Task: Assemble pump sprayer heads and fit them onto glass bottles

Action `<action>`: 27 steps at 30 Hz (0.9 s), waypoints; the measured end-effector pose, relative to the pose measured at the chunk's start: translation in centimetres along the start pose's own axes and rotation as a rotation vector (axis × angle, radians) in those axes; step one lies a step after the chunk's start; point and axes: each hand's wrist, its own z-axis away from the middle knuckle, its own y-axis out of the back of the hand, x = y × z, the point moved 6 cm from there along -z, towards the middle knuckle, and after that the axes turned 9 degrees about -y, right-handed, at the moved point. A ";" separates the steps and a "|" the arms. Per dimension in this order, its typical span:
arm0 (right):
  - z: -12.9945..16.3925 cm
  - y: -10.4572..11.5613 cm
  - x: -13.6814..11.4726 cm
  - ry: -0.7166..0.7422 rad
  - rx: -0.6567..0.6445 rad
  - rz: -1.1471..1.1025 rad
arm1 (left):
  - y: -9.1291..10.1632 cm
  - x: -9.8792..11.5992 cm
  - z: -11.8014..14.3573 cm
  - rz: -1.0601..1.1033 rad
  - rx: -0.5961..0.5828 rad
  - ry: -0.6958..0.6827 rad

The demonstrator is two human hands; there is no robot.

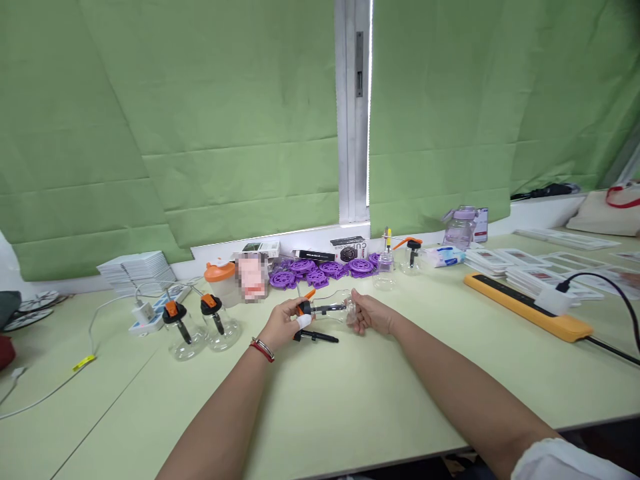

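Pale green counter (pixel 320 400) under green blinds. Mid-counter, left hand (pixel 285 325) grips the pump cap (pixel 303 309), right hand (pixel 370 313) the clear bottle (pixel 334 308). Risk: slick plastic slips, rolls into spare tube (pixel 316 337).

Pale green table (pixel 350 400), green fabric blinds (pixel 200 133), purple plastic gear-shaped discs (pixel 320 272), orange-yellow power strip (pixel 525 307), clear plastic bottle (pixel 333 309) with orange-and-black cap.

bottle (pixel 334 309): clear glossy plastic, black and orange plastic cap in my left grip (pixel 285 325) | table (pixel 350 393): smooth matt pale-green top | blinds (pixel 200 133): green cloth, creased, matt | discs (pixel 320 270): purple plastic, slight sheen | power strip (pixel 525 307): smooth orange plastic
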 end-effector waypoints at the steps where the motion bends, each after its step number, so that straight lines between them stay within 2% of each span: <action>1: -0.2 0.0 0.2 -0.026 0.008 0.019 | 0.0 -0.1 0.0 0.009 -0.002 0.004; 3: -0.1 -0.2 0.2 -0.039 0.005 0.024 | 0.1 -0.3 0.0 0.036 0.012 0.030; 6: 1.0 -0.6 -0.9 0.054 -0.058 -0.052 | 0.2 -0.6 0.1 0.064 0.027 0.070; 9: 1.7 -0.9 -1.5 0.120 -0.109 -0.078 | 0.2 -0.4 0.1 0.056 0.027 0.052; 15: 0.5 -0.1 -0.8 0.049 0.047 -0.032 | -0.2 0.0 0.0 0.048 0.002 0.048; 17: 0.6 -0.3 -0.9 0.053 0.021 -0.028 | 0.0 -0.5 0.1 0.067 0.012 0.065; 21: 1.6 -0.8 -1.8 0.158 -0.080 -0.038 | 0.6 -1.5 0.2 0.110 0.044 0.082; 27: 1.1 -0.5 -1.4 0.104 -0.016 -0.005 | 0.1 -0.7 0.1 0.076 0.027 0.051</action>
